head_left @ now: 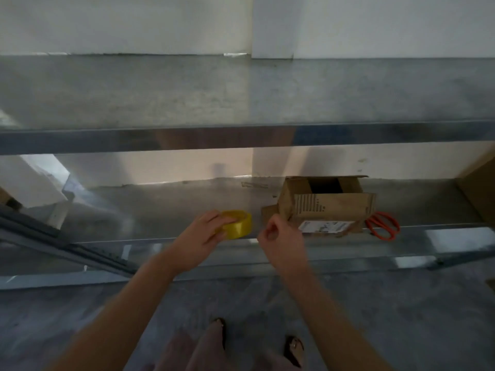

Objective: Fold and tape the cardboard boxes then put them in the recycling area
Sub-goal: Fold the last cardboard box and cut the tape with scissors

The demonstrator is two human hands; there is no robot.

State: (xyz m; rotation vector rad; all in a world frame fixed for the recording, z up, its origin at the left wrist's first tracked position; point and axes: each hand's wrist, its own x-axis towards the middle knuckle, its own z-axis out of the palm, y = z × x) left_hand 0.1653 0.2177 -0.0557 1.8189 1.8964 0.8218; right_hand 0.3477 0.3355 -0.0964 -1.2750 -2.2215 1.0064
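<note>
A yellow tape roll [239, 224] is at the front edge of the lower metal shelf [160, 210], and my left hand [203, 235] grips it from the left side. My right hand [278, 236] hovers just right of the roll with its fingers curled and fingertips pinched together; whether a tape end is between them I cannot tell. A small cardboard box [325, 207] stands on the shelf to the right, its top flaps partly open, a white label on its front. My right hand is just left of the box's corner.
Orange-handled scissors [383, 225] lie on the shelf right of the box. A larger cardboard piece [479, 188] leans at the far right. An upper metal shelf [241, 97] spans the view above. My feet stand on the grey floor [401, 317] below.
</note>
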